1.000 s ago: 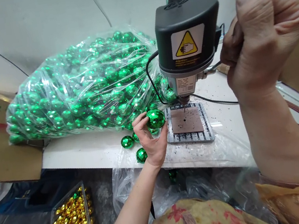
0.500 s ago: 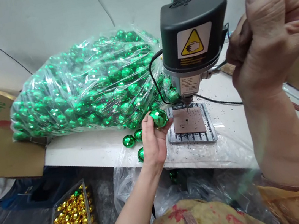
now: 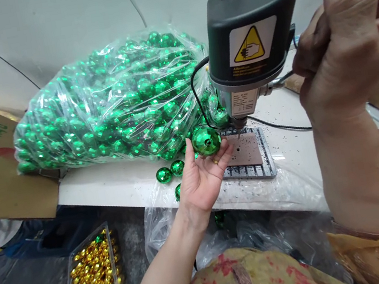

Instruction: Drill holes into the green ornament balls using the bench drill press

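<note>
A shiny green faceted ball (image 3: 206, 141) rests on the fingers of my left hand (image 3: 201, 179), which is palm up with the thumb along the ball's side. A small dark hole shows in the ball's face. Just right of it stands a small black drill press (image 3: 246, 29), its bit pointing down over a brown board (image 3: 249, 148) with a hole, on a slotted metal base (image 3: 269, 167). My right hand (image 3: 350, 35), raised at the right, is closed around the end of the press's lever (image 3: 283, 78); the grip itself is hidden by my fingers.
A big clear bag (image 3: 110, 107) of green balls lies behind my left hand. Several loose green balls (image 3: 163, 175) sit near the table's front edge. A clear tub (image 3: 114, 272) of gold balls stands below left. A cardboard box (image 3: 3, 170) is at left; dark shavings surround the base.
My left hand has shifted slightly right and turned more palm up, and the ball's hole now faces me. My right hand stays closed at the lever. The whole view has shifted slightly.
</note>
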`<state>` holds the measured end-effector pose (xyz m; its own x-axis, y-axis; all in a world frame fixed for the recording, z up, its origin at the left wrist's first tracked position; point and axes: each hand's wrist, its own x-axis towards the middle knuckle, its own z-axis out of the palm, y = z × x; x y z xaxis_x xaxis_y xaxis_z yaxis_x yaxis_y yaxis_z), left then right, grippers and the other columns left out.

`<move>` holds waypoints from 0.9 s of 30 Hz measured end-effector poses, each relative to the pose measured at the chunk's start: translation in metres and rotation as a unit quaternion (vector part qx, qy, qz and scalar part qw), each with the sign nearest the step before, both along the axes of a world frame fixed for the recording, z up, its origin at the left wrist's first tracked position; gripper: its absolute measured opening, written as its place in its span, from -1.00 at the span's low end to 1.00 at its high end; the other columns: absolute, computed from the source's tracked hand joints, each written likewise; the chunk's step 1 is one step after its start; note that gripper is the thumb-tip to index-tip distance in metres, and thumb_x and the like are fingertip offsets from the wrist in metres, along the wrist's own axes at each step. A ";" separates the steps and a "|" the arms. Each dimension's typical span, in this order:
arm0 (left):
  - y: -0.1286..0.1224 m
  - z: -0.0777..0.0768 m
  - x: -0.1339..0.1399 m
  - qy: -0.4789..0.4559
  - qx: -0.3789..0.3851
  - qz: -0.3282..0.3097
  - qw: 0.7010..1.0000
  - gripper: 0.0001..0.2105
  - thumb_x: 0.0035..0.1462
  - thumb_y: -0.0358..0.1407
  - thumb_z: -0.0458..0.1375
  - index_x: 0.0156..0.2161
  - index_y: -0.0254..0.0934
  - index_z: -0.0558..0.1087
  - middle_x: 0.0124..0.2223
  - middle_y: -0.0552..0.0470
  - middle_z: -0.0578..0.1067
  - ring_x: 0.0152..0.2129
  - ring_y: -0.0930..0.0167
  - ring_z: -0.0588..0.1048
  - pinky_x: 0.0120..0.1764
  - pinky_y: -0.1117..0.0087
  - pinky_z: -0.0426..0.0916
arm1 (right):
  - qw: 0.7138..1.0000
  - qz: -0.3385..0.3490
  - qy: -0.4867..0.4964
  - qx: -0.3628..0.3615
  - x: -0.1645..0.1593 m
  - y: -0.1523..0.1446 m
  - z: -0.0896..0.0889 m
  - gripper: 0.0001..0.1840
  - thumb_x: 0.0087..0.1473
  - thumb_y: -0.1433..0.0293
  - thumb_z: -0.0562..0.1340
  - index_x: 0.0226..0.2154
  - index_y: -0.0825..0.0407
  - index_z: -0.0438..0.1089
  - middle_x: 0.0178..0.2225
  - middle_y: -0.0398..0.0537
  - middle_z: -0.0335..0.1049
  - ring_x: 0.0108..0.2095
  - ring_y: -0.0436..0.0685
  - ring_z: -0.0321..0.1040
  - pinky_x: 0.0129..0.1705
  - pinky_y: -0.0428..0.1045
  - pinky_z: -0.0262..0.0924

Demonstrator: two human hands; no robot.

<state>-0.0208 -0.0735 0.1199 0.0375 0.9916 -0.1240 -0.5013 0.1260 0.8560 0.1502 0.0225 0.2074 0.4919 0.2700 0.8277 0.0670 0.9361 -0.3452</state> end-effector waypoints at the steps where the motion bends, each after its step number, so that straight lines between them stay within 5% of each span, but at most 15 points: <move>1: 0.000 0.001 0.000 0.016 0.013 -0.002 1.000 -0.46 0.23 0.23 -0.02 -0.16 -0.25 0.43 -0.06 -0.22 0.54 0.08 0.08 0.49 0.10 -0.14 0.47 | 1.000 -0.006 -0.002 -0.012 0.000 0.000 0.000 -0.49 0.17 0.50 0.14 -0.74 -0.01 0.00 -0.78 -0.25 -0.08 -0.75 -0.12 -0.19 -0.59 -0.02 -0.29; 13: 0.001 0.000 0.002 0.017 0.008 -0.013 1.000 -0.45 0.27 0.20 -0.07 -0.17 -0.27 0.44 -0.06 -0.21 0.56 0.07 0.11 0.51 0.08 -0.08 0.48 | 1.000 0.011 0.007 0.004 0.002 0.006 -0.002 -0.52 0.13 0.45 0.18 -0.72 -0.03 -0.02 -0.79 -0.30 -0.10 -0.74 -0.16 -0.19 -0.54 -0.03 -0.31; 20: 0.021 -0.073 0.012 0.143 0.059 0.088 0.984 -0.38 -0.20 -0.08 0.49 -0.04 -0.23 0.39 -0.09 -0.06 0.55 -0.13 0.28 0.56 0.01 0.18 0.46 | 1.000 -0.004 -0.005 -0.019 0.000 -0.003 0.000 -0.51 0.17 0.50 0.15 -0.73 0.02 0.04 -0.77 -0.26 -0.04 -0.73 -0.14 -0.12 -0.56 -0.04 -0.26; 23: 0.033 -0.101 0.015 0.209 0.104 0.068 0.970 -0.42 -0.17 -0.12 0.48 -0.04 -0.23 0.40 -0.05 -0.08 0.53 -0.08 0.30 0.53 0.06 0.22 0.40 | 1.000 0.005 0.001 -0.017 0.000 -0.002 0.000 -0.53 0.17 0.50 0.15 -0.71 0.02 0.04 -0.77 -0.28 -0.04 -0.74 -0.15 -0.11 -0.58 -0.06 -0.29; 27: 0.053 -0.118 0.017 0.238 0.147 0.060 0.958 -0.45 -0.06 -0.13 0.43 0.01 -0.23 0.39 0.02 -0.09 0.51 0.01 0.30 0.48 0.13 0.21 0.34 | 1.000 0.021 -0.005 -0.017 0.000 -0.005 0.001 -0.52 0.17 0.51 0.15 -0.71 0.02 0.03 -0.78 -0.30 -0.06 -0.75 -0.16 -0.13 -0.56 -0.05 -0.30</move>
<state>-0.0041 -0.0204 0.0022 -0.0698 0.9800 0.1865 -0.0404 -0.1896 0.9810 0.1504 0.0177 0.2085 0.4721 0.3176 0.8224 0.0319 0.9261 -0.3759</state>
